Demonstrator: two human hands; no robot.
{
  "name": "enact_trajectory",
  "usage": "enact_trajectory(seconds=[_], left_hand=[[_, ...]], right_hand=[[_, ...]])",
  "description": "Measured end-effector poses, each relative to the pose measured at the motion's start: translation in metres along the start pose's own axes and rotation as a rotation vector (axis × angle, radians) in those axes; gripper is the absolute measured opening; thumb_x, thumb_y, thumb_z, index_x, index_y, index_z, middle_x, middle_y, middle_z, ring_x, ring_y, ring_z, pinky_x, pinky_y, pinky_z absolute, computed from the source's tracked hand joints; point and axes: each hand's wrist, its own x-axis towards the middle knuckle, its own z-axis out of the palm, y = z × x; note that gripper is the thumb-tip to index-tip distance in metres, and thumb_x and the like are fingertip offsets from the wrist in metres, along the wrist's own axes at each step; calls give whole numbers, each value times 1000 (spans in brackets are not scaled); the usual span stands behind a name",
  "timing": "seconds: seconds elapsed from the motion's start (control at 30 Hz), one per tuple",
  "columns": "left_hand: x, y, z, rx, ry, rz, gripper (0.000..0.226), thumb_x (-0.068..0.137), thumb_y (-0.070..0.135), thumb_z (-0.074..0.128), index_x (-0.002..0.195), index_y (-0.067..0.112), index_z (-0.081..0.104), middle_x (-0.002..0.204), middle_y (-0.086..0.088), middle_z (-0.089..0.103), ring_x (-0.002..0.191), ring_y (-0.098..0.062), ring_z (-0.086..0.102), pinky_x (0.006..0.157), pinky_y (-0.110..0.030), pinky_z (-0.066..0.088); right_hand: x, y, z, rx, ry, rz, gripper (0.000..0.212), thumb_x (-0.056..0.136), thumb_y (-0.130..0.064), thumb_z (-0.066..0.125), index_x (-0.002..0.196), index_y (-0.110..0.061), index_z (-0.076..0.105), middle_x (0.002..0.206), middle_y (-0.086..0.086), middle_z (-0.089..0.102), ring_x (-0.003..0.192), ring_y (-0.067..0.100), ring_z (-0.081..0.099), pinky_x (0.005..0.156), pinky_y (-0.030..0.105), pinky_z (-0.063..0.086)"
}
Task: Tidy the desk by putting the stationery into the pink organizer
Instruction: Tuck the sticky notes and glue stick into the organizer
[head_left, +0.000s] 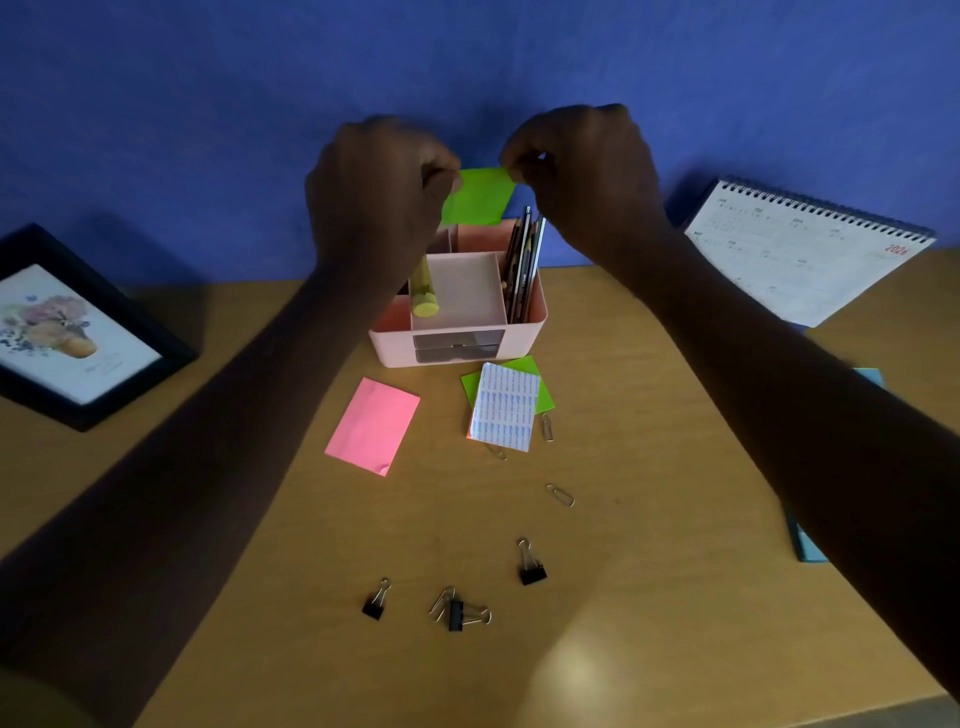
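The desk's (649, 597) near edge shows at lower right, with bare wood between it and the clutter in front of the pink organizer (457, 351). Three black binder clips (531, 569) lie well in front of the organizer. Closer to it, three paper clips (560, 494) can be counted, two of them at the edges of a white printed sheet (503, 408). That sheet covers a green pad (544, 397) just before the organizer's drawers. One pink pad (373, 425) lies front-left of the organizer. Inside it stand one yellow highlighter (425, 299) and a bundle of pencils (522, 265). Above its back compartments, the left hand (379, 187) and right hand (582, 166) each pinch a top corner of one green note (478, 200). A picture frame (78, 332) stands far left of the organizer and a calendar (800, 249) far right.
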Motion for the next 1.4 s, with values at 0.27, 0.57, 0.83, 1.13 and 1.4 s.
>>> enact_trajectory(seconds=[0.27,0.57,0.83,1.13,1.4], left_hand=[[12,-2,33,140,-125,9,28,96,42,65,111,26,83,104,-7,80,99,-39,72,77,-47,59],[27,-4,57,233,-177,-46,22,92,34,69,104,24,85,99,-7,80,96,-38,74,76,-45,60],[20,-9,86,332,-235,-107,23,100,24,62,105,15,82,98,-8,78,93,-32,73,66,-37,44],[10,-9,98,448,-229,-138,20,103,22,63,104,13,80,98,-12,75,94,-33,73,64,-39,43],[6,-10,97,332,-207,-206,5,94,16,77,99,14,80,96,-10,77,90,-34,75,72,-42,61]], right_hand=[[7,6,15,-150,-116,107,28,89,-21,62,107,-32,81,111,7,77,98,38,72,80,44,61],[13,16,19,-209,-144,101,29,91,-18,63,108,-33,82,112,6,78,100,39,72,77,41,56],[-2,30,18,-96,-53,149,25,90,-22,64,103,-33,82,105,0,80,90,30,75,79,44,63],[-42,43,6,69,50,107,17,94,-17,70,100,-25,84,99,-11,82,78,3,70,72,33,62],[-110,36,16,95,15,140,13,97,-14,73,105,-20,82,101,-6,81,77,6,69,71,36,62]])
